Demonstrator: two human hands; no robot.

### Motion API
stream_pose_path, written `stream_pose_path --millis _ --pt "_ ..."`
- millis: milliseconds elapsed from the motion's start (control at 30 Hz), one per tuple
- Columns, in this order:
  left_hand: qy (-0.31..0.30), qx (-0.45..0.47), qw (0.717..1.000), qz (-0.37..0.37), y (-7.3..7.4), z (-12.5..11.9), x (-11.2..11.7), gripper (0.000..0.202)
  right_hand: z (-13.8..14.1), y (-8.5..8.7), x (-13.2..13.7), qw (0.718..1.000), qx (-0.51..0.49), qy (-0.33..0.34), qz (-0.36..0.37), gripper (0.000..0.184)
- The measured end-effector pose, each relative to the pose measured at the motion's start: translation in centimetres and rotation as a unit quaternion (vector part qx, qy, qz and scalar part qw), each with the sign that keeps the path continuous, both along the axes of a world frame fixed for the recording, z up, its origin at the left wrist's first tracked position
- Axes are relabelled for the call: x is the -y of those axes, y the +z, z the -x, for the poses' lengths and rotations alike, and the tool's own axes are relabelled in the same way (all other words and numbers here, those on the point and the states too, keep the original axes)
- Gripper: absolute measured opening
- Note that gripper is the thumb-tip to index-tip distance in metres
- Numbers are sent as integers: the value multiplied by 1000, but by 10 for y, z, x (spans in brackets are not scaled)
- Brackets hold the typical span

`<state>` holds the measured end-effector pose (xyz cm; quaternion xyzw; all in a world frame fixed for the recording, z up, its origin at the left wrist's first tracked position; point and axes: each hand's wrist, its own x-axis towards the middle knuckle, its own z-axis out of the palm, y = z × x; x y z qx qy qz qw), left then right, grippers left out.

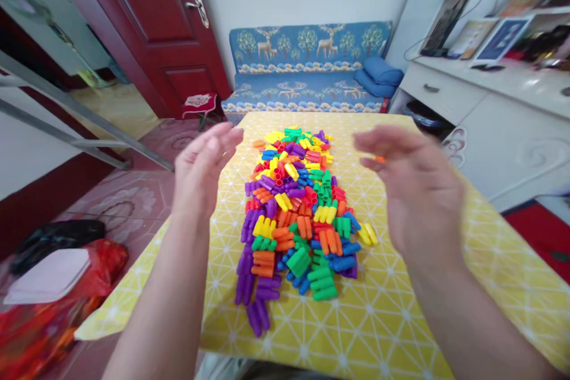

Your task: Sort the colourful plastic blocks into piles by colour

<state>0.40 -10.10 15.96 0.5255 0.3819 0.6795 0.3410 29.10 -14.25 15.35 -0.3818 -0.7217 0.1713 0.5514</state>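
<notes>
Evidently bare, the left hand point(202, 163) hangs left of centre, fingers slightly bent and thumb alongside. Blurred at centre right, the right hand point(414, 184) curves its fingers towards its thumb; a speck of orange point(380, 159) shows between them, though I cannot tell whether it is gripped. Between the hands, mid-frame, multicoloured plastic tube-shaped toy pieces point(305, 226) lie heaped on a yellow patterned tablecloth point(374, 309).
</notes>
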Motion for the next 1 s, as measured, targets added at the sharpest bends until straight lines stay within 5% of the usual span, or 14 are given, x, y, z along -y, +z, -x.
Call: stream_pose_path --millis 67,200,333,700,1000 --pt "73 18 995 61 -38 0 -28 44 9 -22 -16 998 57 6 8 26" --pt "77 -15 985 152 -108 3 -61 42 23 -73 -49 974 223 38 29 47" --pt "66 7 981 182 -142 4 -68 51 28 -92 -62 962 262 51 61 51" --pt "106 -42 976 185 -143 4 -69 36 26 -97 -57 972 226 55 21 22" --pt "108 -67 974 189 -145 6 -72 38 23 -98 -57 962 260 39 69 36"
